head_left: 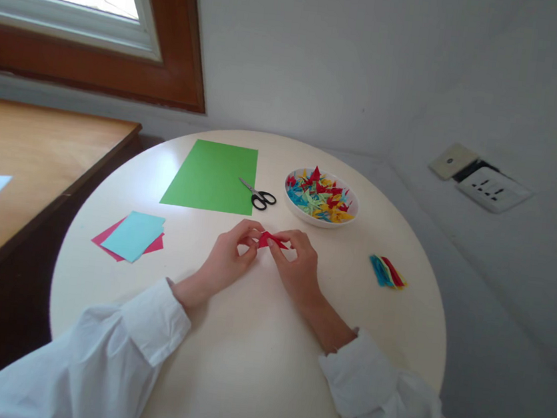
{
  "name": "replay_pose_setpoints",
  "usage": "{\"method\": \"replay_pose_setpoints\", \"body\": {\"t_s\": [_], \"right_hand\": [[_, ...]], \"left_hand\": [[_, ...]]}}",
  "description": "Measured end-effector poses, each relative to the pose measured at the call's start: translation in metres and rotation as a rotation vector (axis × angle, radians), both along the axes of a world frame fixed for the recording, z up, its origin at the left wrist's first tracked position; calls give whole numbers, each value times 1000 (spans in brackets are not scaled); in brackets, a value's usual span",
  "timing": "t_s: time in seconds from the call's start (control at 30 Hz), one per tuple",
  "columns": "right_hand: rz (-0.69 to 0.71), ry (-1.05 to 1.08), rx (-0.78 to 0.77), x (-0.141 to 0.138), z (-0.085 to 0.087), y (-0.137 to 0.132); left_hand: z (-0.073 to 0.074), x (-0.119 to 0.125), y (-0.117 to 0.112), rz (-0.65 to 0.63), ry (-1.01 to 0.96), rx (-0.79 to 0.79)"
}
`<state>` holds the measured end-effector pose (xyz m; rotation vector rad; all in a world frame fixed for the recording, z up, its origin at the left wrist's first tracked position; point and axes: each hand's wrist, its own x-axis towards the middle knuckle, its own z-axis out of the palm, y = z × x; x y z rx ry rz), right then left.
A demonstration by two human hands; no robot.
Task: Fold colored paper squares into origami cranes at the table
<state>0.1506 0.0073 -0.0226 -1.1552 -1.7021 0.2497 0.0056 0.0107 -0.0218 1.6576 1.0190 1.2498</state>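
Note:
A small folded red paper piece (271, 239) is pinched between both hands over the middle of the round white table (240, 366). My left hand (232, 252) grips its left end with curled fingers. My right hand (297, 265) holds its right end, thumb and fingers pressed together. Both forearms wear white sleeves and rest near the table top.
A green sheet (213, 176) lies at the back, black-handled scissors (258, 195) beside it. A white bowl (320, 198) holds several coloured folded papers. Blue and pink squares (132, 236) lie left; a small coloured stack (387, 272) lies right. A wooden desk (22, 160) stands left.

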Motion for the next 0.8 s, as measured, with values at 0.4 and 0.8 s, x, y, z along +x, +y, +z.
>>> {"method": "replay_pose_setpoints", "body": {"t_s": [0.4, 0.8], "right_hand": [[31, -21, -39, -1, -1, 0], [53, 58, -182, 0, -3, 1]], "left_hand": [[5, -1, -2, 100, 115, 19], [4, -1, 1, 81, 187, 68]]}}
